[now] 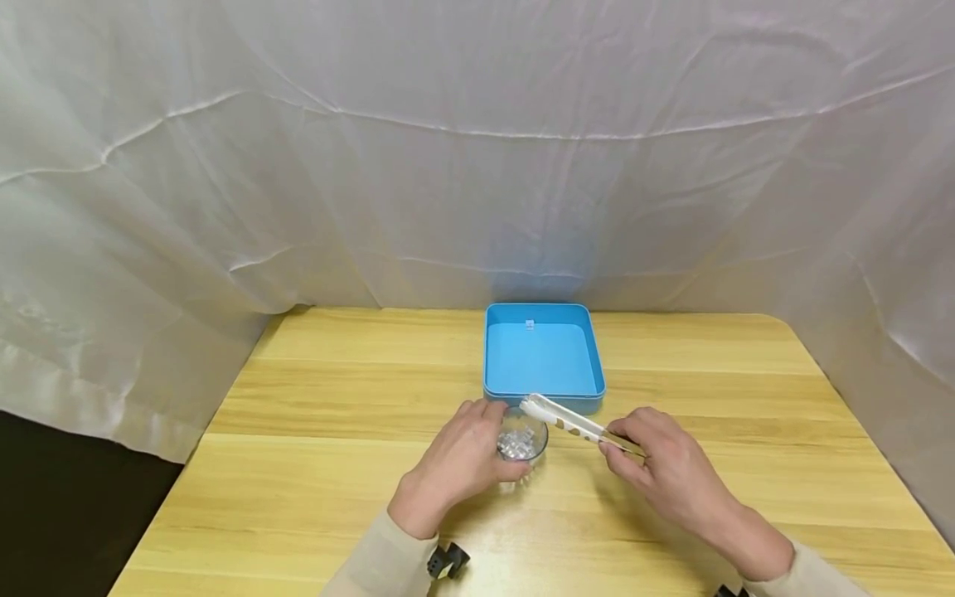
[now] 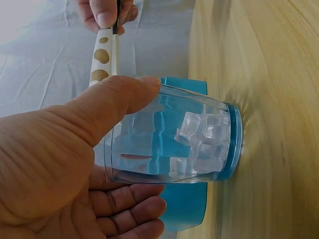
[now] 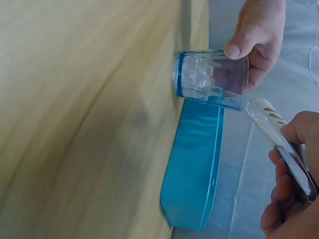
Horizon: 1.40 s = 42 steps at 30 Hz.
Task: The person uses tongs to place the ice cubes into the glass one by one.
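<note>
My left hand holds a clear glass upright on the table, thumb on one side near the rim and fingers on the other. Clear ice-like cubes lie in the bottom of the glass, which has a blue base. With my right hand I grip a pair of tongs, metal at the handle, with white arms patterned with brown spots. The tongs' tips are close together beside the glass's rim, toward the box; a clear piece seems to show at them in the right wrist view.
Just behind the glass stands a shallow blue square box, open at the top. One small clear piece shows inside near its back wall. The wooden table reaches back to a pale curtain that also hangs at both sides.
</note>
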Each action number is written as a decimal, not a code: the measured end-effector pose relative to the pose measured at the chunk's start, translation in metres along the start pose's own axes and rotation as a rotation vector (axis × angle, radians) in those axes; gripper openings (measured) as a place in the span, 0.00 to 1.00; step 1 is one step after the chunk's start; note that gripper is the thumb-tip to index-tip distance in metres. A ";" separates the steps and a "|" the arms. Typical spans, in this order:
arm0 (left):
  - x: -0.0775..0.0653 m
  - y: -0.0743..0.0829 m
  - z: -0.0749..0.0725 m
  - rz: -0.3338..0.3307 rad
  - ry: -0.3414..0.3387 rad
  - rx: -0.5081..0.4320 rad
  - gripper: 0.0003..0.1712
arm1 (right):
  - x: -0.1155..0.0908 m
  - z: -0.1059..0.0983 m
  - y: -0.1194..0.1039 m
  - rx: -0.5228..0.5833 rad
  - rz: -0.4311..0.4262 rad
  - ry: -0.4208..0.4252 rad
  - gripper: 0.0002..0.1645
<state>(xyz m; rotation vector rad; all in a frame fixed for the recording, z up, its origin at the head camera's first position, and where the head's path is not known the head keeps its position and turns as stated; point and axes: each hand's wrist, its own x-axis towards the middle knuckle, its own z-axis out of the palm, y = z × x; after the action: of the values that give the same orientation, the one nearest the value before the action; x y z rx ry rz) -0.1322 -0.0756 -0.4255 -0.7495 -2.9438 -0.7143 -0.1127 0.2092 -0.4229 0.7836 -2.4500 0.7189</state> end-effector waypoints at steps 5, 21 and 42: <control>0.001 -0.001 0.000 -0.001 -0.003 -0.004 0.46 | -0.005 0.002 0.003 0.013 -0.052 0.029 0.11; 0.003 -0.002 0.001 -0.014 -0.016 -0.005 0.44 | -0.012 0.010 0.003 0.015 -0.070 0.024 0.06; -0.001 -0.004 0.000 -0.004 -0.008 -0.007 0.45 | -0.013 0.016 0.006 0.000 -0.131 0.055 0.24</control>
<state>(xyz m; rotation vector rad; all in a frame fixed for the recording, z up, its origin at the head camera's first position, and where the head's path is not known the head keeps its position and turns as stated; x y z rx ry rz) -0.1333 -0.0793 -0.4272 -0.7494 -2.9517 -0.7244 -0.1110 0.2088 -0.4445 0.9033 -2.3252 0.6823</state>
